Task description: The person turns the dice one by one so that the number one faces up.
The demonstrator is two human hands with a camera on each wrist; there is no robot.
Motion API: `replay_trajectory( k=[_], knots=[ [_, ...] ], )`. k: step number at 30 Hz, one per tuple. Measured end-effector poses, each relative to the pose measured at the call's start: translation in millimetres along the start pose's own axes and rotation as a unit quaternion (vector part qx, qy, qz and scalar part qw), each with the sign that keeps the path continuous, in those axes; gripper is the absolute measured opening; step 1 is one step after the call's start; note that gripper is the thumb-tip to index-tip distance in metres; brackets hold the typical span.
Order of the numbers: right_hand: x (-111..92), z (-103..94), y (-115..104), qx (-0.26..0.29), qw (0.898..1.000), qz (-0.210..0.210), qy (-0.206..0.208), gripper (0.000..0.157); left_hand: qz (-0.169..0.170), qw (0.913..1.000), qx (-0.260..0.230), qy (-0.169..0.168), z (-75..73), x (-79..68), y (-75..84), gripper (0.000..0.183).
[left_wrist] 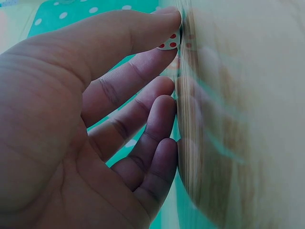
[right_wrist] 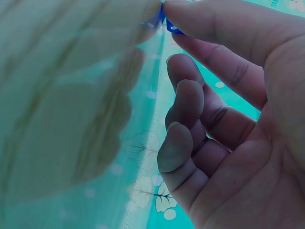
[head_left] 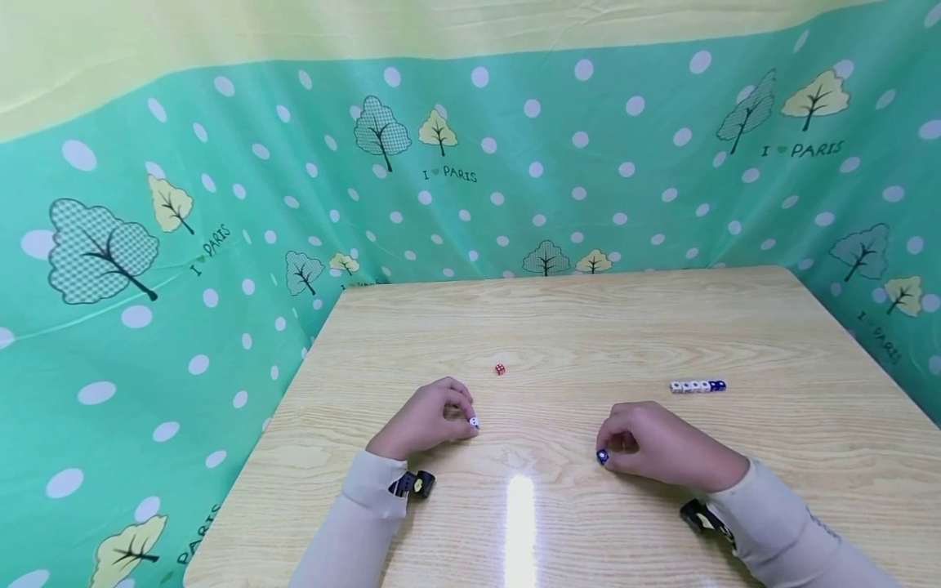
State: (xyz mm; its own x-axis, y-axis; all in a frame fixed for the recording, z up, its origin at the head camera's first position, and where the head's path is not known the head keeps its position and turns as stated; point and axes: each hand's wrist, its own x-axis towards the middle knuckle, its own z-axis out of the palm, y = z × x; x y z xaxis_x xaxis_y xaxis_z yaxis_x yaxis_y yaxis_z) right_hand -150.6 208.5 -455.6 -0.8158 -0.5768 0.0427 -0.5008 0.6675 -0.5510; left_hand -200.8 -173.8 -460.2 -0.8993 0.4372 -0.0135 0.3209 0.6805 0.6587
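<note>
Between thumb and index finger, my left hand pinches a white die right at the tabletop. Red pips show on that die's face in the left wrist view; the other fingertips come down close to the table. To the right, my right hand pinches a blue die with thumb and index finger. The thumb covers much of this die in the right wrist view, where the remaining fingers are curled in. A red die with white pips lies beyond the left hand.
Beyond the right hand, a straight row of several white dice ends in blue dice at its right. All lie on a light wooden table. A green dotted curtain borders the table at the back and both sides.
</note>
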Motion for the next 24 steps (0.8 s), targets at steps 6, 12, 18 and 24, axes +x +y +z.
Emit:
replay_trajectory(
  k=[6, 12, 18, 24],
  knots=[
    [-0.3, 1.1, 2.2, -0.001, 1.0, -0.001, 0.0, 0.019, -0.004, 1.0, -0.005, -0.001, 0.4, -0.9, 1.3, 0.015],
    [-0.6, 0.5, 2.1, 0.0, 1.0, 0.001, 0.0, 0.018, -0.004, 1.0, -0.004, 0.0, 0.5, -0.9, 1.5, 0.015],
    [-0.4, -0.2, 1.8, 0.0, 1.0, 0.007, -0.006, 0.019, -0.005, 1.0, -0.002, 0.0, 0.5, -1.2, 2.2, 0.015],
    [-0.1, -0.2, 1.9, 0.002, 1.0, 0.011, -0.008, 0.02, -0.006, 1.0, 0.0, 0.0, 0.7, -0.6, 1.6, 0.015]
  ],
)
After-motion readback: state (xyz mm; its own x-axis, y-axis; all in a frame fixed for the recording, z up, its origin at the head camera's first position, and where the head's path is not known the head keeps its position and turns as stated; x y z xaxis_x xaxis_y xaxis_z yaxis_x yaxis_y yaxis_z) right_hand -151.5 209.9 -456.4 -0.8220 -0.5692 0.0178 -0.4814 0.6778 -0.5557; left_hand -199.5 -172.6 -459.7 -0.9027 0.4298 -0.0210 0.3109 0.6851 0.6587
